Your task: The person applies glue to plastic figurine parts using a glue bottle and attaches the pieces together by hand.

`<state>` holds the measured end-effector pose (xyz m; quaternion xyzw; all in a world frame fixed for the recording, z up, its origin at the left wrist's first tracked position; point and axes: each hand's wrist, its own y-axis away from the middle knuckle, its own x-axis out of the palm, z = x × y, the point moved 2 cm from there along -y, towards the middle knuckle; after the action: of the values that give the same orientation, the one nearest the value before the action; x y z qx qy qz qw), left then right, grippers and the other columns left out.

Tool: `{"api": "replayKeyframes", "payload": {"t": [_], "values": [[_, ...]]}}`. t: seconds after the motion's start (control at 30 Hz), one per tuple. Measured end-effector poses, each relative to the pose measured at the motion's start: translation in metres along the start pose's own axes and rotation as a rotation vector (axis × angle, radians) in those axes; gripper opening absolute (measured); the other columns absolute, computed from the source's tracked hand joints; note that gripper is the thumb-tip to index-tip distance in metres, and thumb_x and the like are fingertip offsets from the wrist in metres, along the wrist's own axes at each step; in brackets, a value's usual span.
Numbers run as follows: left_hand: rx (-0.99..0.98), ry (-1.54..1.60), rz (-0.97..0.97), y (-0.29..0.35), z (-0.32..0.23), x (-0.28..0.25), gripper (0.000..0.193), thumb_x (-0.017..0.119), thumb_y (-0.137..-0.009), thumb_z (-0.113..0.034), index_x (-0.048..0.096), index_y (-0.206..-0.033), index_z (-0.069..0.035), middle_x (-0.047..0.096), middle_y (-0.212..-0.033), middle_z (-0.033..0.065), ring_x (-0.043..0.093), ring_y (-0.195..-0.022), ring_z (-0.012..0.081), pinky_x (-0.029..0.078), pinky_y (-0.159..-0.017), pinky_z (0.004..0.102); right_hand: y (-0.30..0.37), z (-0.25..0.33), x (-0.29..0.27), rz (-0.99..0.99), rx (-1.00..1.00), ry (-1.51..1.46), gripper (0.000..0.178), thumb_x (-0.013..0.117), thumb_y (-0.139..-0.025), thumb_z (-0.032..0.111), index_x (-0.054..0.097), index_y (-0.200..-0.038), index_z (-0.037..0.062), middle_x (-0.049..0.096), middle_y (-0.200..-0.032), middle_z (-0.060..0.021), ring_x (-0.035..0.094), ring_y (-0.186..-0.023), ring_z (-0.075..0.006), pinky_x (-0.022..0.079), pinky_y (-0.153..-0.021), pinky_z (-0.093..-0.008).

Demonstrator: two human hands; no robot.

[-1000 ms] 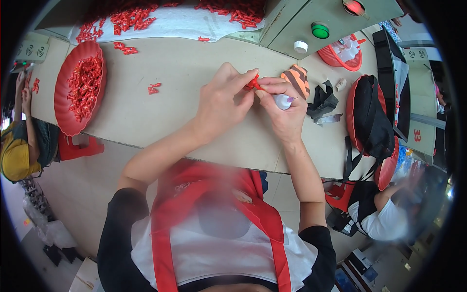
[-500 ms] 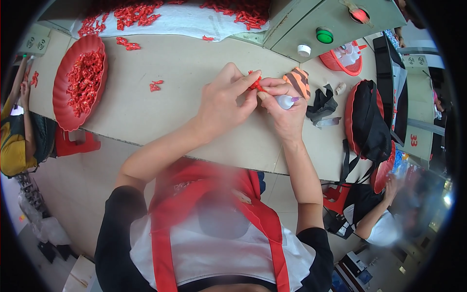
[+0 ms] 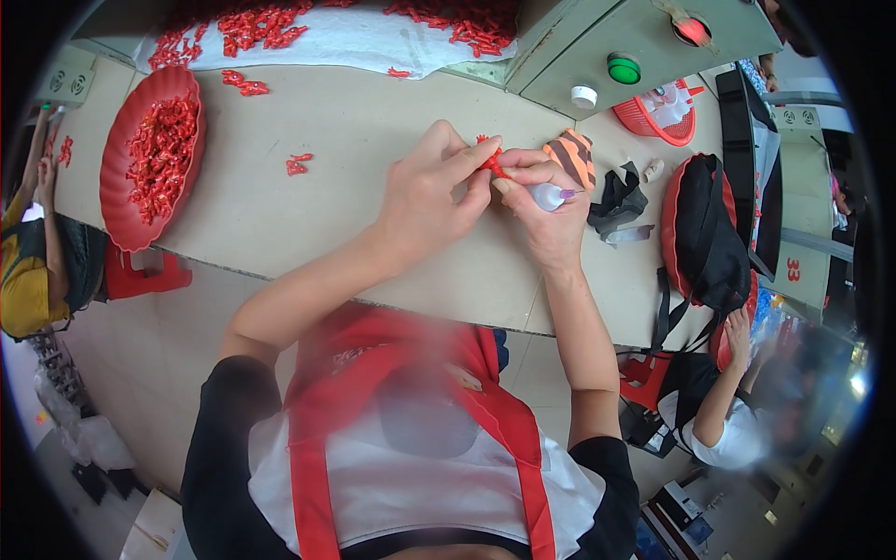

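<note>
Between my two hands, above the table [image 3: 373, 112], is a small glossy red figurine [image 3: 492, 162]. My left hand [image 3: 434, 187] pinches it with thumb and fingertips. My right hand [image 3: 546, 210] also has its thumb and index finger at the figurine. Tucked in that same hand is a small translucent squeeze bottle [image 3: 548, 195] with a purple needle tip pointing right, away from the figurine. Several like red pieces [image 3: 297, 164] lie on the table left of my hands. The figurine's lower part is hidden by my fingers.
A scalloped red tray [image 3: 112, 187] heaped with red pieces stands at left. Beyond, a white cloth [image 3: 355, 42] bears more. An orange-and-brown striped cloth [image 3: 571, 157], black scraps [image 3: 618, 201], a red basket [image 3: 686, 131] and a black bag [image 3: 705, 233] lie right. Co-workers sit at both sides.
My hands, the figurine and the bottle have hardly moved. At the right, a co-worker's hand and arm have shifted slightly.
</note>
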<state>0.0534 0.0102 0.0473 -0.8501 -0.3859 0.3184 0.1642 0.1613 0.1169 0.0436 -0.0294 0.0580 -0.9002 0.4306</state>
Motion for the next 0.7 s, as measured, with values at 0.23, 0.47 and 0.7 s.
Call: {"api": "replayKeyframes", "payload": {"t": [0.23,0.47,0.7], "values": [[-0.021,0.034,-0.019,-0.0003,-0.0020,0.0006,0.029,0.064,-0.070,-0.001,0.067,-0.098,-0.008,0.047,-0.072,0.0034,0.051,-0.054,0.0135,0.043,-0.045,0.0264,0.0001,-0.0004,-0.0010,0.002,-0.018,-0.015,0.011,0.066,-0.074,-0.005,0.064,-0.083,0.0004,0.063,-0.096,-0.0075,0.058,-0.087,-0.0135,0.046,-0.077,-0.0248],[-0.034,0.064,-0.011,0.0008,-0.0001,0.0003,0.029,0.064,-0.070,-0.001,0.067,-0.098,-0.007,0.048,-0.072,0.0042,0.052,-0.054,0.0140,0.043,-0.045,0.0266,0.0004,0.0001,-0.0010,-0.001,-0.015,-0.007,0.011,0.067,-0.073,-0.005,0.064,-0.083,0.0003,0.063,-0.095,-0.0075,0.059,-0.086,-0.0133,0.046,-0.077,-0.0250],[-0.044,0.082,-0.024,-0.0009,0.0045,-0.0016,0.029,0.064,-0.071,0.000,0.067,-0.098,-0.008,0.049,-0.072,0.0051,0.053,-0.055,0.0151,0.044,-0.046,0.0273,-0.0059,-0.0020,0.0020,0.023,-0.048,-0.033,0.011,0.067,-0.073,-0.005,0.064,-0.082,0.0005,0.063,-0.095,-0.0080,0.059,-0.086,-0.0138,0.046,-0.076,-0.0250]]}}
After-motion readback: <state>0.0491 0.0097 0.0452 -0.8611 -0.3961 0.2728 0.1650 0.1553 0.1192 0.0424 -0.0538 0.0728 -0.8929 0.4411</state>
